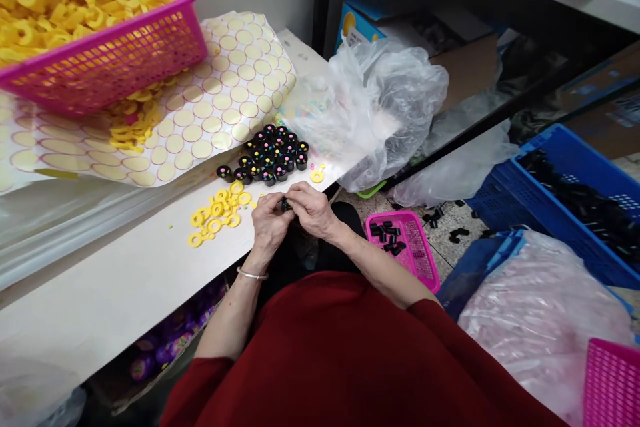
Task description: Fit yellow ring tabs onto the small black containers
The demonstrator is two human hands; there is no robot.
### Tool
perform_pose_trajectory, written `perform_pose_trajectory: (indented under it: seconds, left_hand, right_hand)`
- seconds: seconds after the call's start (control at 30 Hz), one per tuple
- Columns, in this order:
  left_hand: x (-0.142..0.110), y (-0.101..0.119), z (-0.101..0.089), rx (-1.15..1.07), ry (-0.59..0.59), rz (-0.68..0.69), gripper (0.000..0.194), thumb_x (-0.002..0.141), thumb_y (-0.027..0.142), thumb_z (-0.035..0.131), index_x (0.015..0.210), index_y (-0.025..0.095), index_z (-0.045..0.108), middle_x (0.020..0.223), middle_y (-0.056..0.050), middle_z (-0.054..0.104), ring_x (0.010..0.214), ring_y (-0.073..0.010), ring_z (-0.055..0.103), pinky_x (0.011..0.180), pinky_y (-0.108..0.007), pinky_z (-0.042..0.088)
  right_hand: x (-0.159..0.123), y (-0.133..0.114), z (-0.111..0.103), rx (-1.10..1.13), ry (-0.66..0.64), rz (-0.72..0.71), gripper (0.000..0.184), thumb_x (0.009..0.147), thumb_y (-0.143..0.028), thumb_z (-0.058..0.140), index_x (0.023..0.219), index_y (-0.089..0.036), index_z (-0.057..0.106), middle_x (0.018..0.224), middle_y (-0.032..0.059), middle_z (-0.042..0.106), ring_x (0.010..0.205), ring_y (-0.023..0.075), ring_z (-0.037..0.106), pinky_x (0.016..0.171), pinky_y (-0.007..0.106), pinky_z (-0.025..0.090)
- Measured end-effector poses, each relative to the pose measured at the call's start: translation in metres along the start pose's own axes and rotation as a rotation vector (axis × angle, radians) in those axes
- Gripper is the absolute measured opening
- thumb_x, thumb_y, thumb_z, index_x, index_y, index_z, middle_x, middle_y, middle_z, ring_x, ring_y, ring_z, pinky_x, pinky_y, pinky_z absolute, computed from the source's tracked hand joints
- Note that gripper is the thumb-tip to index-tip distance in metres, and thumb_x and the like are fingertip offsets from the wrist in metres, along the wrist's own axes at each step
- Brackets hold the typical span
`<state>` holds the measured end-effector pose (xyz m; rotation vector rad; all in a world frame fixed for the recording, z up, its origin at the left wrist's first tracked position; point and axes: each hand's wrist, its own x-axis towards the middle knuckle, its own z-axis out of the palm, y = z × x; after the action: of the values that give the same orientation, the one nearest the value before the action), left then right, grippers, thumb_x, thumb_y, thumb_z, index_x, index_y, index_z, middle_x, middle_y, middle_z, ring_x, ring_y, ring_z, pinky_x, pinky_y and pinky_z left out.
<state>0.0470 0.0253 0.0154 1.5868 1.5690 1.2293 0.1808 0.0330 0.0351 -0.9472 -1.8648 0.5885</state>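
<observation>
Both hands meet at the front edge of the white table (165, 267). My left hand (270, 220) and my right hand (313, 210) are closed together around a small black plastic piece (286, 203), mostly hidden by the fingers. Just beyond them stands a cluster of small black round cups (270, 155) with pink, yellow and blue dots on top. Left of my left hand lies a loose heap of yellow plastic rings (217, 210). One more yellow ring (317, 176) sits alone past my right hand, beside tiny pink bits.
A pink basket (150, 60) full of yellow rings stands on a sheet of oval stickers (225, 90). Clear plastic bags (390, 107) lie at the table's far end. On the floor at right are a pink basket (425, 260) with black pieces and a blue crate (565, 147).
</observation>
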Motion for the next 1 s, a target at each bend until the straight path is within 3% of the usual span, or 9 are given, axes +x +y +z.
perform_pose_trajectory:
  seconds: [0.13, 0.23, 0.37, 0.53, 0.7, 0.87, 1.0]
  left_hand:
    - [0.001, -0.003, 0.004, -0.023, 0.016, -0.019, 0.025, 0.058, 0.022, 0.067, 0.083, 0.021, 0.069, 0.075, 0.002, 0.063, 0.072, -0.0143, 0.052, 0.070, -0.029, 0.045]
    - [0.003, -0.004, 0.005, -0.065, 0.016, -0.072, 0.026, 0.058, 0.025, 0.070, 0.083, 0.020, 0.069, 0.080, 0.000, 0.065, 0.074, -0.0151, 0.055, 0.072, -0.030, 0.047]
    - [0.007, -0.006, 0.005, -0.064, 0.018, -0.149, 0.031, 0.056, 0.024, 0.074, 0.086, 0.019, 0.069, 0.084, -0.001, 0.066, 0.080, -0.0169, 0.060, 0.080, -0.033, 0.049]
    - [0.008, -0.009, 0.005, -0.073, -0.003, -0.138, 0.031, 0.057, 0.023, 0.073, 0.087, 0.019, 0.070, 0.089, -0.002, 0.068, 0.088, -0.0184, 0.061, 0.088, -0.035, 0.048]
    - [0.008, -0.012, 0.007, -0.036, 0.012, -0.107, 0.032, 0.057, 0.030, 0.075, 0.087, 0.020, 0.069, 0.085, -0.001, 0.067, 0.083, -0.0175, 0.061, 0.083, -0.034, 0.049]
    - [0.008, -0.012, 0.009, 0.028, 0.092, -0.103, 0.033, 0.057, 0.031, 0.075, 0.087, 0.020, 0.068, 0.084, -0.001, 0.065, 0.079, -0.0167, 0.059, 0.077, -0.032, 0.049]
    - [0.007, -0.012, 0.009, 0.039, 0.122, -0.107, 0.033, 0.057, 0.028, 0.074, 0.088, 0.020, 0.068, 0.083, -0.001, 0.065, 0.078, -0.0167, 0.058, 0.077, -0.032, 0.048]
  right_hand:
    - [-0.001, 0.009, -0.001, -0.083, -0.144, 0.007, 0.023, 0.090, -0.018, 0.041, 0.096, -0.017, 0.063, 0.095, 0.0089, 0.057, 0.091, 0.0166, 0.056, 0.081, 0.031, 0.050]
    - [0.001, 0.014, -0.005, -0.102, -0.066, 0.019, 0.023, 0.090, -0.020, 0.041, 0.104, -0.017, 0.060, 0.103, 0.0102, 0.058, 0.099, 0.0175, 0.055, 0.087, 0.032, 0.048]
    - [0.005, 0.029, -0.023, -0.244, 0.083, 0.165, 0.025, 0.090, -0.019, 0.039, 0.103, -0.017, 0.060, 0.105, 0.0118, 0.057, 0.101, 0.0203, 0.053, 0.090, 0.036, 0.045]
    - [0.007, 0.057, -0.045, -0.421, -0.042, 0.290, 0.020, 0.083, -0.017, 0.045, 0.093, -0.017, 0.062, 0.103, 0.0109, 0.056, 0.099, 0.0220, 0.051, 0.087, 0.035, 0.043]
    - [0.016, 0.067, -0.050, -0.477, -0.041, 0.328, 0.022, 0.086, -0.018, 0.042, 0.088, -0.014, 0.064, 0.100, 0.0112, 0.055, 0.094, 0.0205, 0.051, 0.081, 0.032, 0.041]
    - [0.031, 0.052, -0.046, -0.574, -0.260, 0.258, 0.017, 0.085, -0.021, 0.049, 0.081, -0.018, 0.066, 0.096, 0.0082, 0.057, 0.092, 0.0211, 0.046, 0.074, 0.031, 0.037]
    - [0.025, 0.035, -0.035, -0.619, -0.425, 0.165, 0.019, 0.087, -0.023, 0.050, 0.080, -0.018, 0.067, 0.095, 0.0086, 0.058, 0.090, 0.0220, 0.043, 0.072, 0.032, 0.034]
